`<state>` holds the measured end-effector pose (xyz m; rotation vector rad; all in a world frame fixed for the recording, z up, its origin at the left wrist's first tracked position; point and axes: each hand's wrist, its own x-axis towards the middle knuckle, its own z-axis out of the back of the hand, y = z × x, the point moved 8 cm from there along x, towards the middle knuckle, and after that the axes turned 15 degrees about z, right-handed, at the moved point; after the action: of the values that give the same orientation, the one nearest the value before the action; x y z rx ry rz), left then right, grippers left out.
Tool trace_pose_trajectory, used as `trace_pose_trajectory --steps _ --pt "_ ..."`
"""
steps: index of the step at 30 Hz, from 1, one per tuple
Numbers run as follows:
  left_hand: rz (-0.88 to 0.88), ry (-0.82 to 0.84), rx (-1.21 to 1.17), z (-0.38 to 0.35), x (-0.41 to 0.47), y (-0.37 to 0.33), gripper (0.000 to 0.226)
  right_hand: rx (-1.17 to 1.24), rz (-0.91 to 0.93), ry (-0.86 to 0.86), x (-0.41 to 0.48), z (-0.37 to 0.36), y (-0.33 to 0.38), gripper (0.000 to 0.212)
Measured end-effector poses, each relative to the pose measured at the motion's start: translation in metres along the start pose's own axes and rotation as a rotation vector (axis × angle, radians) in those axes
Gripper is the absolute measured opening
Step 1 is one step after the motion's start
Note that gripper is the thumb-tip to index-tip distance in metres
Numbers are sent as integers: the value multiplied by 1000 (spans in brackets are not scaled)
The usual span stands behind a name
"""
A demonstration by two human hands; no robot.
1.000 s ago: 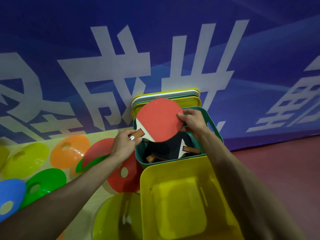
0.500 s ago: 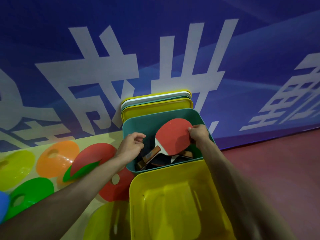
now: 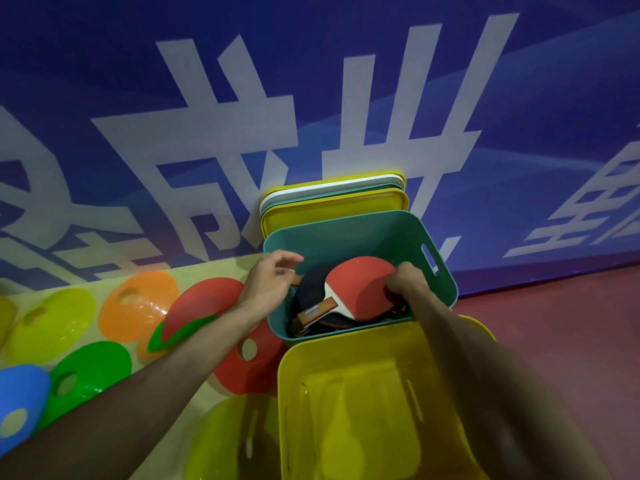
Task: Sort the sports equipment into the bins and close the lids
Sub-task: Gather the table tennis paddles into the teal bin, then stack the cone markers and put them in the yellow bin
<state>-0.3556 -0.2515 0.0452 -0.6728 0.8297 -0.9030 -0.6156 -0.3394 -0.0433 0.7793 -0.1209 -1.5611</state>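
Nearest to us stands a yellow bin (image 3: pixel 353 403), with nothing visible inside, and a translucent yellow cone (image 3: pixel 225 441) lies just beside its left wall. Both our forearms reach past it. To the left, flat marker cones are spread over a pale mat (image 3: pixel 221 268): a blue cone (image 3: pixel 20 400) near the mat's close left edge, a green cone (image 3: pixel 90 372), a lime cone (image 3: pixel 52 323), an orange cone (image 3: pixel 138 303), and a red cone (image 3: pixel 204 306) overlapping another green one.

Touching the yellow bin's far wall stands a teal bin (image 3: pixel 346 237). Our left grip (image 3: pixel 266 285) hangs over its left rim, fingers loosely curled and released, holding nothing. Our right grip (image 3: pixel 405 284) is at the bin's right side, fingers curled round the blade edge of a red paddle (image 3: pixel 360 289). This paddle lies inside the teal bin on top of dark paddles (image 3: pixel 311 285), its wooden handle pointing toward the near left corner.

Behind the teal bin a stack of lids (image 3: pixel 332 199) leans upright against a blue banner (image 3: pixel 346 81) with large white characters. A red floor (image 3: pixel 554 323) runs along the right.
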Motion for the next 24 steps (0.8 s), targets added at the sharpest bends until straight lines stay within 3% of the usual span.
trace_pose_trajectory --steps 5,11,16,24 --pt "-24 -4 -25 20 -8 5 28 -79 114 -121 -11 13 38 16" --pt "-24 -31 -79 65 -16 22 31 -32 423 -246 -36 16 126 29" --pt "-1 -55 -168 114 -25 48 26 -5 645 -353 -64 0 203 26" --pt "104 -46 -281 166 -34 122 27 -112 848 -275 -126 -78 281 23"
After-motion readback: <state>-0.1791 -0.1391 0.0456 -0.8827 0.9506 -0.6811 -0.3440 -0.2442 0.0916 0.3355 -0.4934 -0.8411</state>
